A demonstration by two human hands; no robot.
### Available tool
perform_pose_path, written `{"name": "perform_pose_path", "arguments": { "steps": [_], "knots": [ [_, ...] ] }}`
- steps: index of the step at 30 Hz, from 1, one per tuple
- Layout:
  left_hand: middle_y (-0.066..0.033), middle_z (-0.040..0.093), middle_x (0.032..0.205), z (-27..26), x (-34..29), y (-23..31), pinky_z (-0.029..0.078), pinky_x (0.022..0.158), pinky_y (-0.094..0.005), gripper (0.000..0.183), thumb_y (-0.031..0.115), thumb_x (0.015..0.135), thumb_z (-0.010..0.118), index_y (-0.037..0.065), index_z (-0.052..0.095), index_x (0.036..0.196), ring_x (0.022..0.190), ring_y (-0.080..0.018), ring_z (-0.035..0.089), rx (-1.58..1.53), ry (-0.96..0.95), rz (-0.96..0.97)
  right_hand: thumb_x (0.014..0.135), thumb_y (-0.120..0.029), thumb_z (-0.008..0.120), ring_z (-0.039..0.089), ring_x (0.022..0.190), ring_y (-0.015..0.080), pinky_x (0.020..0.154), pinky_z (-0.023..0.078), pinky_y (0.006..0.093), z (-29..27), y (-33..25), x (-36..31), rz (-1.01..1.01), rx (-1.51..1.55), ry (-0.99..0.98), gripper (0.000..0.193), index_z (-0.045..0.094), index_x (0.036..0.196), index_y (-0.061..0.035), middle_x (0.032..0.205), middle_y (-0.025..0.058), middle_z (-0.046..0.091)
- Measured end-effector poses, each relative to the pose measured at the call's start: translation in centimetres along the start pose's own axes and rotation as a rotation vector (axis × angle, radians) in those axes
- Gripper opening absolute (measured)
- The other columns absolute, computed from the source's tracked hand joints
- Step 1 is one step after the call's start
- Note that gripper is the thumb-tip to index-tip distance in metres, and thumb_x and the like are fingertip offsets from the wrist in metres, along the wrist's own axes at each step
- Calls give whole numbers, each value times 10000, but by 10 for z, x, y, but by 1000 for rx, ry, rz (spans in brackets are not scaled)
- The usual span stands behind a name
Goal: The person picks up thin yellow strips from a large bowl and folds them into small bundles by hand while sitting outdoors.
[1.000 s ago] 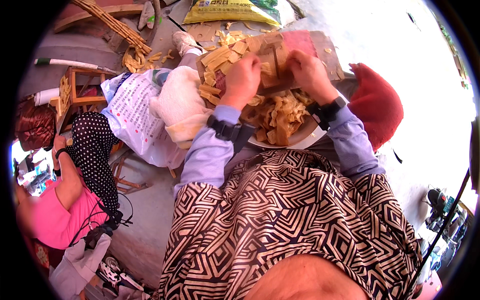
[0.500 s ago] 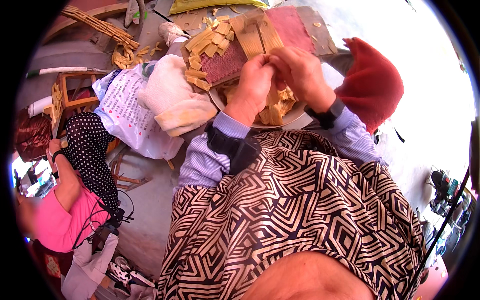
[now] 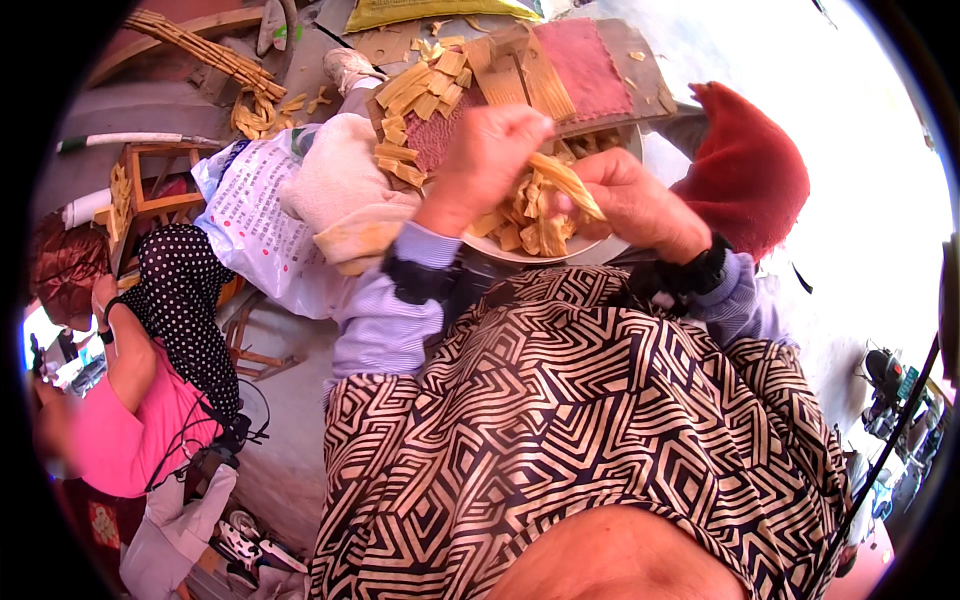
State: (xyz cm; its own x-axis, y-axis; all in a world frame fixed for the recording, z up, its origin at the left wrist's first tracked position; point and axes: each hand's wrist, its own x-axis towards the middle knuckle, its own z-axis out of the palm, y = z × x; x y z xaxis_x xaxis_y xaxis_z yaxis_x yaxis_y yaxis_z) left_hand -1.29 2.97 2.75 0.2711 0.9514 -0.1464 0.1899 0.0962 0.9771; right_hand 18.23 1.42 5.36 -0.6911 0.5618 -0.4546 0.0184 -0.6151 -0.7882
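Bowl: shallow metal dish (image 3: 520,255) heaped with tan strips, just beyond the lap
Hands: left hand (image 3: 487,150) and right hand (image 3: 635,200), both closed on one strip
Strip: bamboo strip (image 3: 565,180) slants between them, over the bowl, right hand nearer its lower end

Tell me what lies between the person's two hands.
In the head view, a pale yellow strip spans from the left hand to the right hand, both pinching it, above the white dish of similar pieces.
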Motion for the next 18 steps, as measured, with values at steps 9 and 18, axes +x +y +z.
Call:
{"name": "perform_pose_path", "arguments": {
  "steps": [9, 18],
  "knots": [
    [56, 502, 857, 33, -26, 9, 303, 501, -159, 313, 46, 899, 484, 60, 509, 1210, 602, -8, 374, -800, -147, -218, 860, -127, 647, 658, 652, 156, 551, 490, 260, 2, 19, 22, -704, -623, 594, 194, 667, 1043, -66, 730, 52, 671],
    [52, 512, 861, 24, -18, -13, 296, 485, -142, 283, 126, 910, 599, 63, 527, 1177, 609, -8, 389, -802, -299, -318, 818, 5, 601, 667, 712, 282, 615, 520, 312, 1, 12, 15, -654, -1210, 619, 280, 661, 1086, -47, 806, 146, 665]
  ]
}}
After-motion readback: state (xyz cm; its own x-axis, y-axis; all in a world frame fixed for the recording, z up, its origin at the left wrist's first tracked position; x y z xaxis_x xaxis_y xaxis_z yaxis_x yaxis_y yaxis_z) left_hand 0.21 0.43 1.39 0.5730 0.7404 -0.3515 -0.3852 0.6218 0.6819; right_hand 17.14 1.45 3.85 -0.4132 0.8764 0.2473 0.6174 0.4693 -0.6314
